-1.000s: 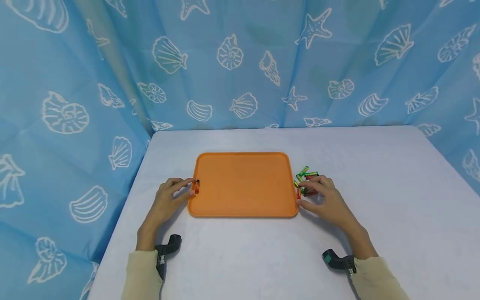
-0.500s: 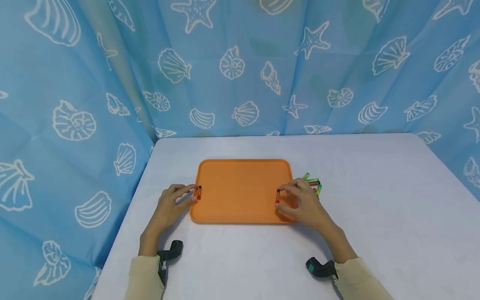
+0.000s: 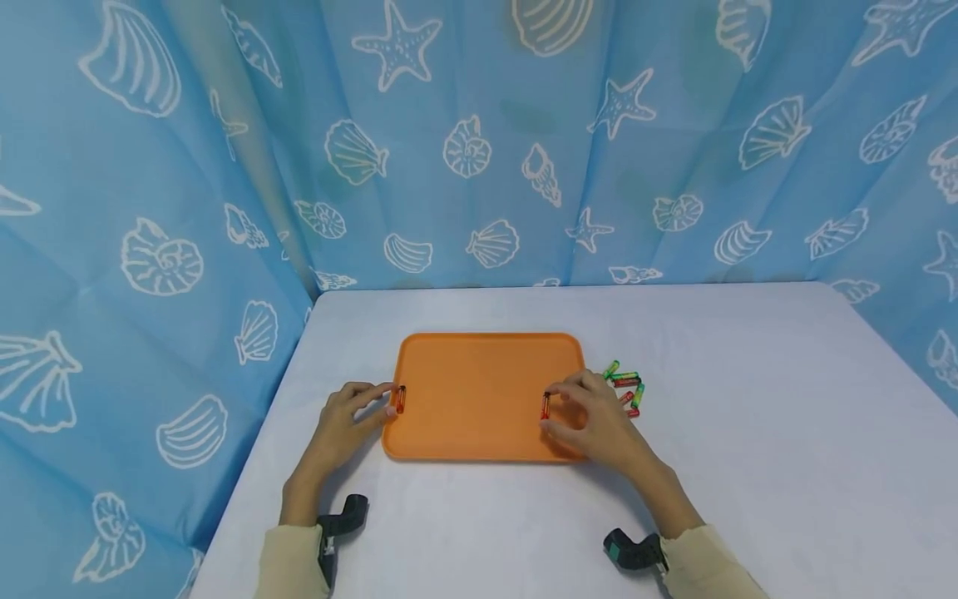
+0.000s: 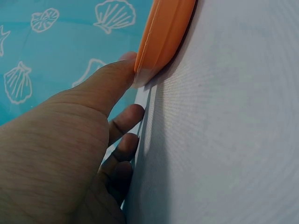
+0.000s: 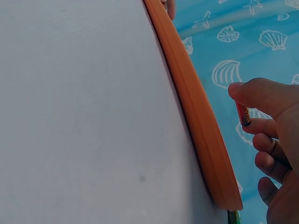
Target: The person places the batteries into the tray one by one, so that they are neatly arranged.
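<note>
An orange tray (image 3: 479, 398) lies on the white table. At its left rim, my left hand (image 3: 346, 428) has its index fingertip and thumb at the two ends of a small red battery (image 3: 401, 399). The left wrist view shows the thumb against the tray's edge, and the battery is hidden there. Over the right part of the tray, my right hand (image 3: 595, 424) pinches another red battery (image 3: 545, 406) end to end between thumb and index finger. In the right wrist view this battery (image 5: 243, 114) appears above the tray's rim, with the other fingers curled loosely.
Several green and red batteries (image 3: 627, 378) lie in a loose pile on the table, just right of the tray and partly behind my right hand. A blue curtain (image 3: 479, 150) with white shells hangs behind and beside the white table (image 3: 748, 399).
My right hand has carried its battery from the pile leftward over the tray. The left hand keeps its place at the left rim. The head view has tilted slightly up.
</note>
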The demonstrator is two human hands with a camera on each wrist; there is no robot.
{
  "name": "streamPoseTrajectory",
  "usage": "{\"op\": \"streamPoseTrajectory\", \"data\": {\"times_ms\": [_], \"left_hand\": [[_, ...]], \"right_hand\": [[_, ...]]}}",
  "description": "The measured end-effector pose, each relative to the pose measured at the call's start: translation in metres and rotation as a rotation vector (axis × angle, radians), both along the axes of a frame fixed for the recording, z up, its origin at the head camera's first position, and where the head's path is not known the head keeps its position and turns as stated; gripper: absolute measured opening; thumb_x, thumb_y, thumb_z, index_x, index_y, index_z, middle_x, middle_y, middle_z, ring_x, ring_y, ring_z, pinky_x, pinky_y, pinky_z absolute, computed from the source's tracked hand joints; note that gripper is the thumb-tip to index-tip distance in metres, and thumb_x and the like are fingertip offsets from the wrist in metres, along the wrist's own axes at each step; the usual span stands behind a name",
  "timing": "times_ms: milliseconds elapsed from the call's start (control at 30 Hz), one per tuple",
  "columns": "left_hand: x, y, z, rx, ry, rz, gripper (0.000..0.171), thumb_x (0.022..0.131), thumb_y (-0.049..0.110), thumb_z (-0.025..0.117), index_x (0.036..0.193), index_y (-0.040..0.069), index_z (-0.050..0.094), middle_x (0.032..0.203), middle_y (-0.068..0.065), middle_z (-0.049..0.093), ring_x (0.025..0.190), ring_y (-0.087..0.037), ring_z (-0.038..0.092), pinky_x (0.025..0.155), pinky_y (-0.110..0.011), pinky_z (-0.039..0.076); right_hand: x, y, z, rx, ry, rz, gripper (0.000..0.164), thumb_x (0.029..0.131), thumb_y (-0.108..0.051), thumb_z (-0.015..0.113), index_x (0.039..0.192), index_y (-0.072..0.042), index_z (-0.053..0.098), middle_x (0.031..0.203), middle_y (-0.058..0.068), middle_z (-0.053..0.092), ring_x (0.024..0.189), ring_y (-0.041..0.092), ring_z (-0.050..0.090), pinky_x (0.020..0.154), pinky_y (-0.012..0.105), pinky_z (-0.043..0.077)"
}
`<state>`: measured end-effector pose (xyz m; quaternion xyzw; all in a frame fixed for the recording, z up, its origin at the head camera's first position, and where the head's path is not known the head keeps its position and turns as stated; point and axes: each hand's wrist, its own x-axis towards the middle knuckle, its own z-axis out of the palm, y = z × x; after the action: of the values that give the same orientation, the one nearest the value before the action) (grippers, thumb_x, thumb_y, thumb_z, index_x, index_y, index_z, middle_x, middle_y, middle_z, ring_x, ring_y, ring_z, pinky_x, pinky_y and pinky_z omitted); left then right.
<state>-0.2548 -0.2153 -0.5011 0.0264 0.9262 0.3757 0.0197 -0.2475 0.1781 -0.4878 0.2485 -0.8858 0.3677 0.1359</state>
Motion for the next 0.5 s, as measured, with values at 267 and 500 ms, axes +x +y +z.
{"op": "streamPoseTrajectory", "data": {"times_ms": [267,500], "left_hand": [[0.003,0.000,0.000,0.005,0.007,0.006,0.053,0.095,0.047,0.066,0.142,0.024,0.059,0.139,-0.012,0.047,0.130,-0.034,0.036,0.104,-0.064,0.035],[0.003,0.004,0.000,0.014,0.020,0.008,0.050,0.095,0.044,0.067,0.140,0.026,0.060,0.138,-0.011,0.048,0.128,-0.034,0.037,0.104,-0.062,0.036]], "right_hand": [[-0.001,-0.009,0.002,0.029,0.027,0.006,0.043,0.078,-0.021,0.088,0.116,-0.007,0.071,0.108,0.007,0.058,0.098,0.019,0.048,0.080,0.040,0.044],[-0.005,-0.015,0.008,0.020,0.049,0.016,0.043,0.079,-0.020,0.087,0.116,-0.005,0.071,0.107,0.008,0.058,0.096,0.020,0.051,0.078,0.038,0.045]]}}
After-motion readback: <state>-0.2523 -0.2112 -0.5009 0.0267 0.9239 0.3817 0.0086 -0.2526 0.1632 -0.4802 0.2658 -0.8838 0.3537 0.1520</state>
